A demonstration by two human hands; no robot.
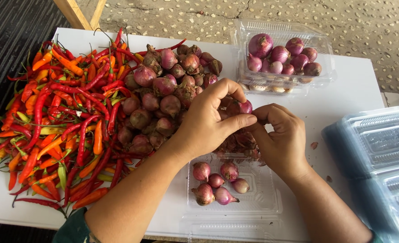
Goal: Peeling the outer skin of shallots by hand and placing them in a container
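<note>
Right now both hands meet over the heap of shallots (163,101): the left hand (208,119) grips a shallot (244,107), purple and glossy where it shows, while the right hand (282,135) pinches at it. Below sits a clear tray (262,198) of peeled shallots.

Bare forearms, dark green sleeve (73,229) cuffs

Bright, even daylight; soft shadows under hands; mild glare on clear plastic trays (379,139); sharp focus throughout.
</note>
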